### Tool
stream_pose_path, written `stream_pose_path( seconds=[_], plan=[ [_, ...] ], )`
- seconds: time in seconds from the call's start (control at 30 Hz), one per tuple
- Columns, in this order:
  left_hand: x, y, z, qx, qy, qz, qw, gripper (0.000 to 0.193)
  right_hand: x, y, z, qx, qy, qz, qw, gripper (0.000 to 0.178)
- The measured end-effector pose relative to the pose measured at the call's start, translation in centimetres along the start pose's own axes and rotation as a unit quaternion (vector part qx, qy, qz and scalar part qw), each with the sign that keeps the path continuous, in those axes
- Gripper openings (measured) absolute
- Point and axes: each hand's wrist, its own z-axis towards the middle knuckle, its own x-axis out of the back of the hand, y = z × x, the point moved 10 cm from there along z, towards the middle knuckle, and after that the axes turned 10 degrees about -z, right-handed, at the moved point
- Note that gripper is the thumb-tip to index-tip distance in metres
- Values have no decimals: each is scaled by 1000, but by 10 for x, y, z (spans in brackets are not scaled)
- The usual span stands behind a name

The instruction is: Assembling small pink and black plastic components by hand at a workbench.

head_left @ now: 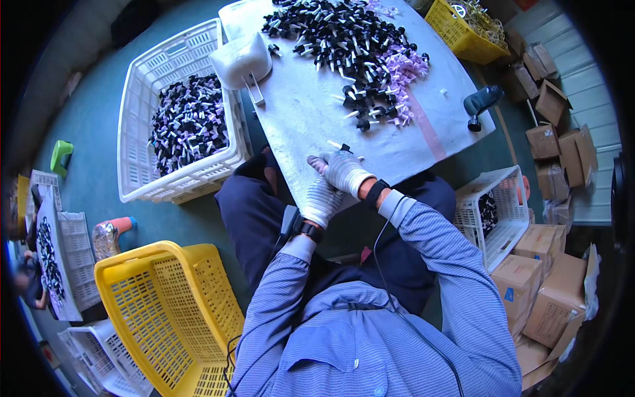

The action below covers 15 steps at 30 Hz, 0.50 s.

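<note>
Both of my hands wear whitish knit gloves and meet over the near edge of the white table [291,126]. My left hand [321,198] is closed, its thumb and fingers up against the right. My right hand [347,173] is curled beside it; whatever the fingers hold is hidden. Just beyond the right fingers is a small black cap with a white tip [340,146], and I cannot tell whether it is held. Farther back lies a heap of black caps with white stems [350,49], with small purple plastic pieces [405,73] along its right side.
A white scoop [241,59] rests at the table's left edge, a dark green handled tool [483,99] at its right. A white crate [142,126] of mixed pieces stands left. Yellow baskets [165,317], a white basket [506,218] and cardboard boxes [555,304] surround me.
</note>
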Motion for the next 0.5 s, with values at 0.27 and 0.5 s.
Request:
stream_pose_path(
  seconds=[0.27, 0.5],
  plan=[
    [1, 27, -1, 62, -53, 93, 992, 44, -3, 13, 6, -2, 31, -2, 1000, 64],
    [14, 25, -3, 45, -1, 55, 997, 46, -2, -1, 0, -30, -20, -55, 998, 62]
  ],
)
